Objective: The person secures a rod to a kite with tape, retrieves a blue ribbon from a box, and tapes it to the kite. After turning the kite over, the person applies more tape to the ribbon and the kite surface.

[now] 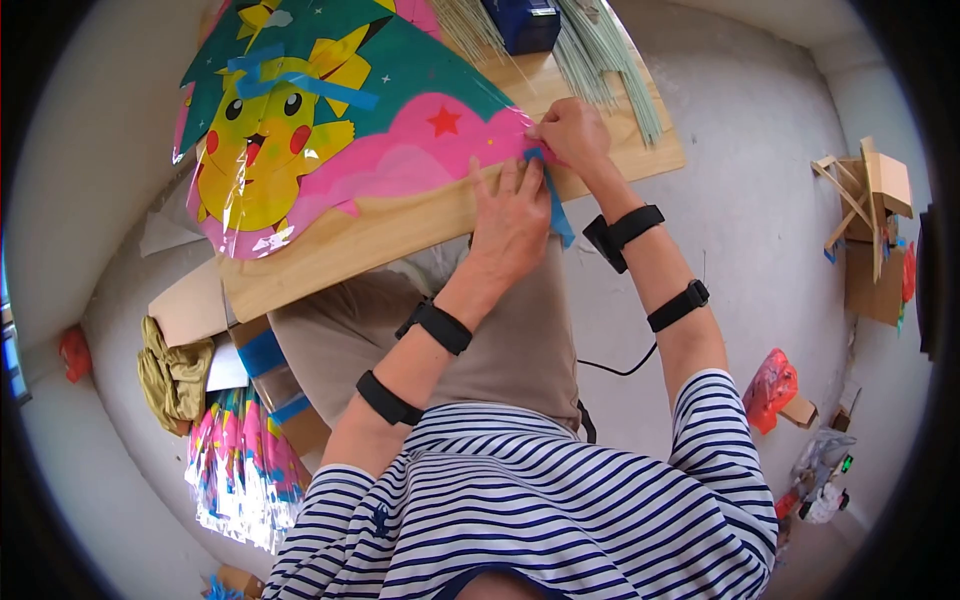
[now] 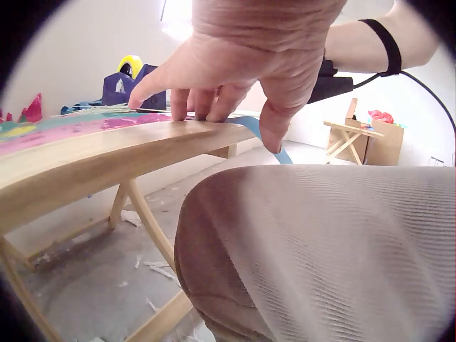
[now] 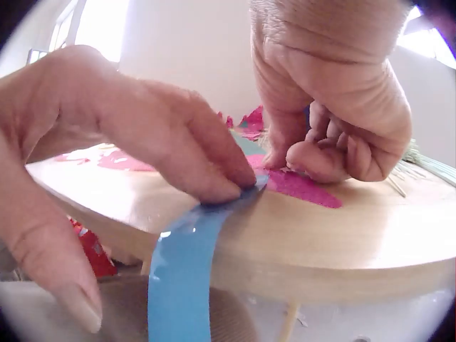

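Observation:
A thin printed kite sheet point(image 1: 410, 165), pink and green with a yellow cartoon character, lies across the wooden table point(image 1: 375, 235). My left hand point(image 1: 508, 225) rests at the table's near edge, its fairly straight fingers pressing a blue tape strip point(image 3: 182, 263) by the sheet's pink corner. The strip's loose end hangs over the edge. Just beyond, my right hand point(image 1: 575, 135) has its fingers curled, with thumb and forefinger pinching at the pink corner. The left wrist view shows the left thumb beside the hanging tape point(image 2: 249, 125).
A dark blue tape dispenser point(image 1: 523, 25) and bundles of thin pale sticks point(image 1: 600, 65) occupy the table's far side. More blue tape point(image 1: 330, 88) crosses the character. Shiny colourful sheets point(image 1: 240, 460) are piled at the left, below the table. A red bag point(image 1: 770, 388) lies on the floor at right.

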A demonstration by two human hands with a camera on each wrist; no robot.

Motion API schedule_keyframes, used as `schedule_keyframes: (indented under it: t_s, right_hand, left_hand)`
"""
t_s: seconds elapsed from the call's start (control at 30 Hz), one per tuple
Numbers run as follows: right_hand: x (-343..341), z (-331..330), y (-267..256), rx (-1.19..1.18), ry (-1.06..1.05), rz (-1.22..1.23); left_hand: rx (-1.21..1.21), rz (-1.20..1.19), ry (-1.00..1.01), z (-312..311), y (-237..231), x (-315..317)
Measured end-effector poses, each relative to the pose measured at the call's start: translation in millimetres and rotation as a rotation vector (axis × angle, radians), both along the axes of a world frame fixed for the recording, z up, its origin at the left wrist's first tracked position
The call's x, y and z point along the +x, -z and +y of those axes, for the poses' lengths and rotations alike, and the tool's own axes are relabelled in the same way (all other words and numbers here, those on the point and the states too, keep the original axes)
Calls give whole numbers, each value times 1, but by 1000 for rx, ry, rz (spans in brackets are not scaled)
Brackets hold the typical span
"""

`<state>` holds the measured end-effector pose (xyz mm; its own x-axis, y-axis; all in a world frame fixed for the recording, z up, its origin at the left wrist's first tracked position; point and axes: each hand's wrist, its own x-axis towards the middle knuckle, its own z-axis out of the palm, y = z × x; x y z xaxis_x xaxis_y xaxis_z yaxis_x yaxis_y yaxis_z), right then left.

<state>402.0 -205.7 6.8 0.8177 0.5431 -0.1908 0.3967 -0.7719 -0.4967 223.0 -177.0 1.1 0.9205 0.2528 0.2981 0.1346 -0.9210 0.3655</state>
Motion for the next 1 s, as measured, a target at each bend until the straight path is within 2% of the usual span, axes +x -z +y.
schedule_keyframes:
  t_s: [0.23,0.33,0.43,0.5,0.57,0.63,0.7,0.77,0.83,0.93,1.0]
  right_hand:
    - [-15,-3,-10,-68,-70,-130]
    - [-17,0,-7,9,70,-292]
    - [-28,-8,12,88,-55,-363]
    - [-28,-6,16,32,-28,-255]
    - [-14,-5,13,-1,-87,-131]
    - [-6,-4,18,-38,-106,-376]
    - [6,-15,1,-30,-176,-666]
    - [15,-17,-27,-191,-114,-838]
    - [27,-17,-45,-231,-105,-858]
    - [30,-7,-73,-215,-93,-921]
    - [18,5,-94,-169,-77,-927]
  left_hand:
    - [66,65,-24,-3,3,-2]
    - [59,54,-47,0,8,-4]
    - [13,71,-53,-1,8,-5]
    - [-21,98,-36,1,2,-10]
    - [-101,88,4,12,-8,-28]
    - [-165,77,-2,37,-26,-53]
    - [-191,2,-113,77,0,-89]
    - [45,128,-328,114,-11,-131]
    - [57,204,-528,137,-10,-165]
    - [35,284,-542,132,-3,-195]
    - [37,368,-468,105,-13,-186]
